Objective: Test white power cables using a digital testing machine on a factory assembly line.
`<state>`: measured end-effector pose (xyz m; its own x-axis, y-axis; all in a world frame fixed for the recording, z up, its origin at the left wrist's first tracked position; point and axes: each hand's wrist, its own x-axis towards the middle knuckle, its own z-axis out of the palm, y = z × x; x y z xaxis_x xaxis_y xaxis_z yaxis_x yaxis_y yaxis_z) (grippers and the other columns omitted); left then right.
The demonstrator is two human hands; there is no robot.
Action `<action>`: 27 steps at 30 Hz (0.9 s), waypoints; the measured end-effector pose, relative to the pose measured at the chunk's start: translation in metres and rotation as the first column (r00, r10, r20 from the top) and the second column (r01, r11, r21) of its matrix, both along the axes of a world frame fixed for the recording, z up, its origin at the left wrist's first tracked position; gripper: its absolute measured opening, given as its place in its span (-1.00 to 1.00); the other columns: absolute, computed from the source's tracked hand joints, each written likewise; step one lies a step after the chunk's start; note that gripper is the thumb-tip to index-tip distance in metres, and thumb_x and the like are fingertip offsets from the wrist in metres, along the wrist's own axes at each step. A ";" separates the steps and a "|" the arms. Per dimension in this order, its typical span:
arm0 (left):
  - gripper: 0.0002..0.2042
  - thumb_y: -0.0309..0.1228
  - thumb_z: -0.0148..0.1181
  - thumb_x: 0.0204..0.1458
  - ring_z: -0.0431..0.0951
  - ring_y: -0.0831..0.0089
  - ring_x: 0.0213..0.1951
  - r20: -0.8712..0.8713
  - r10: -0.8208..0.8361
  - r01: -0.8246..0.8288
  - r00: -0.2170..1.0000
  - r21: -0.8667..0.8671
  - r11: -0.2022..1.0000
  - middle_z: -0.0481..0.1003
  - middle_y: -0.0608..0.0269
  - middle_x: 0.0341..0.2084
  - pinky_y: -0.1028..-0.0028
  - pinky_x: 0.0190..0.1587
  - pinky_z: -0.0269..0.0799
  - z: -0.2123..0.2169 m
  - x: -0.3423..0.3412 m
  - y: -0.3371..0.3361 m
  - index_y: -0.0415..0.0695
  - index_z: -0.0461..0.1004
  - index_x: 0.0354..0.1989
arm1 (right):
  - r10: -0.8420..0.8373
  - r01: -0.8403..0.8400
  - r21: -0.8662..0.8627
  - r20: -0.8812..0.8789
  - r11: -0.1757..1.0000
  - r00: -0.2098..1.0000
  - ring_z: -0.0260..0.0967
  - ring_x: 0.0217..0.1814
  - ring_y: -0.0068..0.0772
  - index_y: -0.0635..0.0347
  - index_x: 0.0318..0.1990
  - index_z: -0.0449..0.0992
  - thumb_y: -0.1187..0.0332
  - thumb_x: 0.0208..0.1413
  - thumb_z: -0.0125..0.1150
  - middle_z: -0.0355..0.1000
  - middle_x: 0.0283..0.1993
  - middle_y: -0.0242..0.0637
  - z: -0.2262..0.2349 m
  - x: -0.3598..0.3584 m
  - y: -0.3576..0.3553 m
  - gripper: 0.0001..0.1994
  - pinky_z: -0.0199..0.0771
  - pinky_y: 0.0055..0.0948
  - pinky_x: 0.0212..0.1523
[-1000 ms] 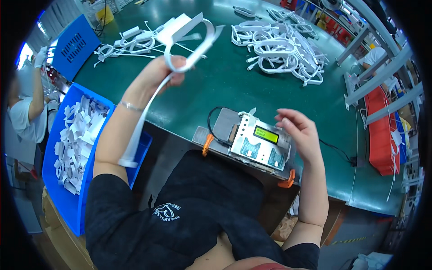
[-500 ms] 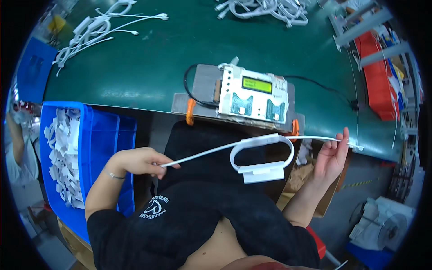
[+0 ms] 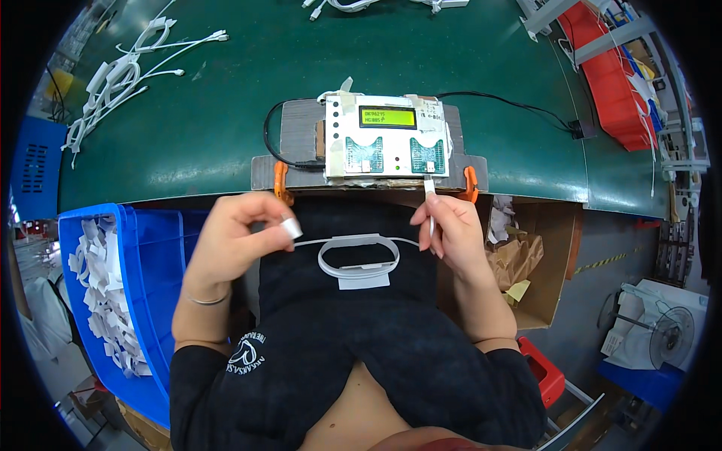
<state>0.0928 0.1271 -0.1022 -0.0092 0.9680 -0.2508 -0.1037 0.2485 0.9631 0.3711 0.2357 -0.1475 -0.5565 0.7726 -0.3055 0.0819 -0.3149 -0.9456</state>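
The left hand [image 3: 244, 233] pinches one white plug end of a coiled white cable [image 3: 359, 259] between thumb and fingertips, while the right hand [image 3: 450, 229] is closed on the other end, holding that plug [image 3: 429, 188] upright with its tip touching the lower edge of the tester box [image 3: 387, 137]. The cable's bundled loop hangs between the two hands, below both grips and over the person's dark lap, with a white band wrapped across it. The tester, with its lit green screen, sits on a grey plate at the near edge of the green table [image 3: 226, 113], held by two orange clamps [image 3: 280, 180]. Behind the tester the tabletop lies open up to other white cables [image 3: 120, 75] at the far left. A blue bin [image 3: 150, 255] of white paper slips stands just left of the left forearm, and a cardboard box [image 3: 538, 263] is close on the right.
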 end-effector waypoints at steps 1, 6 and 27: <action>-0.96 -0.56 0.20 -0.11 0.43 0.61 -0.54 -0.103 -0.014 0.018 0.995 0.032 0.999 0.46 0.30 -0.62 0.60 -0.45 0.33 -0.003 0.010 0.004 -0.26 0.48 -0.47 | -0.038 0.034 -0.059 -0.065 0.998 0.997 -0.03 -0.90 -0.69 0.37 -0.46 0.46 0.24 0.25 -0.18 0.31 -0.78 -0.25 -0.003 -0.004 0.001 -0.60 -0.05 -0.71 -0.81; -0.87 -0.40 0.29 -0.21 0.39 0.38 -0.49 -0.770 0.308 0.249 0.559 0.510 0.823 0.42 0.36 -0.60 0.41 -0.42 0.21 -0.020 0.042 0.034 -0.11 0.46 -0.54 | -0.149 0.127 -0.130 -0.178 0.983 0.973 -0.05 -0.92 -0.63 0.33 -0.57 0.41 0.23 0.25 -0.21 0.26 -0.82 -0.22 -0.009 -0.016 -0.005 -0.57 -0.03 -0.66 -0.82; -0.86 -0.33 0.24 -0.13 0.35 0.45 -0.43 -0.874 0.398 0.290 0.279 0.472 0.833 0.36 0.44 -0.61 0.42 -0.36 0.12 -0.024 0.063 0.049 -0.04 0.40 -0.56 | -0.120 0.071 -0.154 -0.342 0.986 0.932 -0.05 -0.86 -0.66 0.30 -0.52 0.35 0.21 0.28 -0.26 0.25 -0.79 -0.24 -0.018 -0.018 0.002 -0.59 -0.02 -0.71 -0.78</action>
